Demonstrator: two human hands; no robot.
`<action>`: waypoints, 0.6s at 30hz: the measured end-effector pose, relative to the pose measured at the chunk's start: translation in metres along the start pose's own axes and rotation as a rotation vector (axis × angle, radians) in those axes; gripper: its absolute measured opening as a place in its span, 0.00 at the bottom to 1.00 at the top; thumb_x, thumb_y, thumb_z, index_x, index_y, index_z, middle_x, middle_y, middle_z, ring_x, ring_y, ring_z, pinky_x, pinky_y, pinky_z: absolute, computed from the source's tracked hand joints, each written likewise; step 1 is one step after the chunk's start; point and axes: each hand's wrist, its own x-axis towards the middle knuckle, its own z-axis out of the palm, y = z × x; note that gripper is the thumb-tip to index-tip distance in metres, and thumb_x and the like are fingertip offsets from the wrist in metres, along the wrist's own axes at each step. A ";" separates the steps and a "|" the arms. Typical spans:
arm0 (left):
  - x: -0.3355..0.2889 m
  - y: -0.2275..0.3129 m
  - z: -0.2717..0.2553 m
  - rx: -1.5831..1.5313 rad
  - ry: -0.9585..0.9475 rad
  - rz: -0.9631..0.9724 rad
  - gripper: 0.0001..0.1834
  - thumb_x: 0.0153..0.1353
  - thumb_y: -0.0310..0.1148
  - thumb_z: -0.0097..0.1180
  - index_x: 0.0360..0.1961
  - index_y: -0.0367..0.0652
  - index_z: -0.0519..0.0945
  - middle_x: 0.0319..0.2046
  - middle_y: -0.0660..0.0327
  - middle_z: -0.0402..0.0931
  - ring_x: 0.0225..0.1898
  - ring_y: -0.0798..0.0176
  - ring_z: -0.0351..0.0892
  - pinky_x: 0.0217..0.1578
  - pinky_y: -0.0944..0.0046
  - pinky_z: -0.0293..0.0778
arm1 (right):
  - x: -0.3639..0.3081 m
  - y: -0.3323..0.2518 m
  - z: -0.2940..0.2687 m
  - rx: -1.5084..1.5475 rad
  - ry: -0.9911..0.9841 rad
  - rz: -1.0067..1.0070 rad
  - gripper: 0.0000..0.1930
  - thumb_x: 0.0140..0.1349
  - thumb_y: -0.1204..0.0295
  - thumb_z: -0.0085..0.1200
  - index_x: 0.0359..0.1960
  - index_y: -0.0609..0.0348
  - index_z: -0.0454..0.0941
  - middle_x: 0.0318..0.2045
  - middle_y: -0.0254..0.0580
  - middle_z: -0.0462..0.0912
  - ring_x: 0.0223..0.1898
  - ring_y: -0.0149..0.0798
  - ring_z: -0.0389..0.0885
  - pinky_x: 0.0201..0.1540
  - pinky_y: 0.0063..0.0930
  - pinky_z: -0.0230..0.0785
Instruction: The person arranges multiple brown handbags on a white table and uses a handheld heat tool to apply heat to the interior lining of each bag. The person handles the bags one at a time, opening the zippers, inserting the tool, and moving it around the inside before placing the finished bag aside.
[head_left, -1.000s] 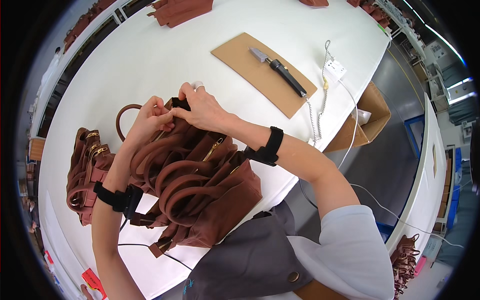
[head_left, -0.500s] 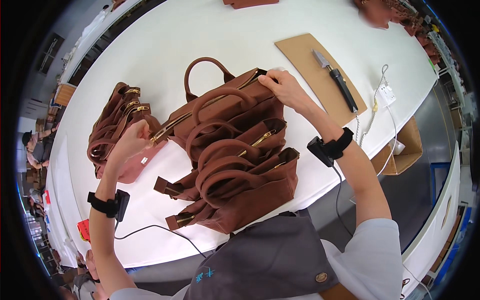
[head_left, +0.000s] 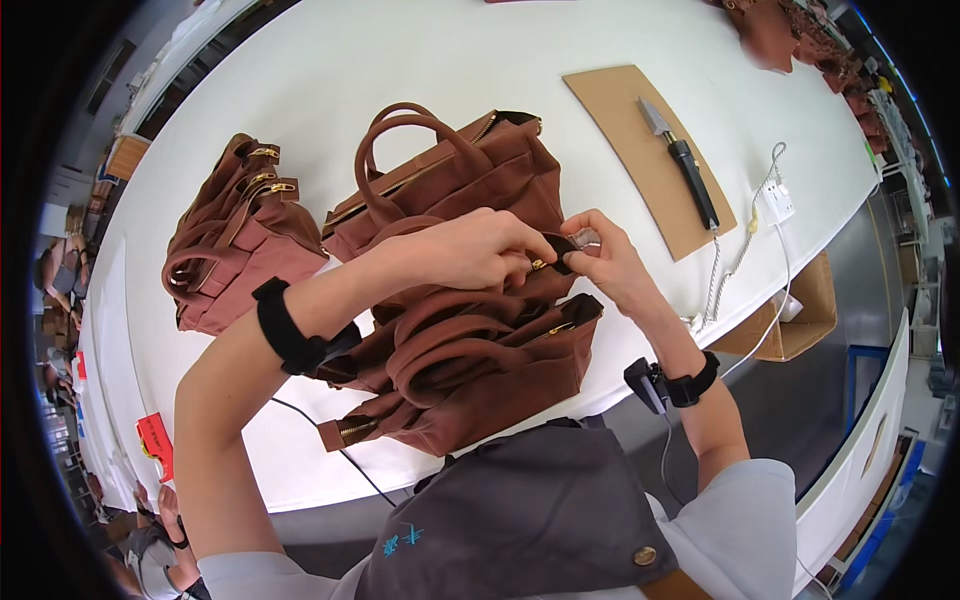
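Brown handbags stand in a row on the white table in front of me. My left hand (head_left: 490, 250) reaches across the middle bags, its fingers pinched at a gold zipper pull (head_left: 539, 264). Close beside it, my right hand (head_left: 612, 265) pinches the dark end of the same bag's zipper opening. Behind my hands stands a brown handbag (head_left: 520, 165), its rounded handles up and its top zipper partly visible. Nearest me, another brown handbag (head_left: 490, 400) leans with its handles folded over. My left forearm hides parts of the middle bags.
More brown handbags (head_left: 250, 255) cluster at the left. At the right, a black-handled tool with a metal blade (head_left: 692, 180) lies on a cardboard sheet (head_left: 625, 130), its coiled cord near a white power socket (head_left: 775, 202). A cardboard box (head_left: 800, 310) sits below the table edge.
Both hands have left the far bag's zipper and come nearer me to a middle bag. My left hand has crossed rightward, next to my right hand. The far bag stands by itself.
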 end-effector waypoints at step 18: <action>0.014 0.003 -0.010 0.881 -0.128 0.350 0.03 0.49 0.20 0.50 0.27 0.34 0.71 0.27 0.53 0.72 0.27 0.48 0.74 0.27 0.53 0.70 | -0.007 0.003 0.013 0.107 0.175 -0.132 0.10 0.51 0.81 0.50 0.37 0.63 0.71 0.24 0.35 0.76 0.23 0.22 0.72 0.25 0.18 0.64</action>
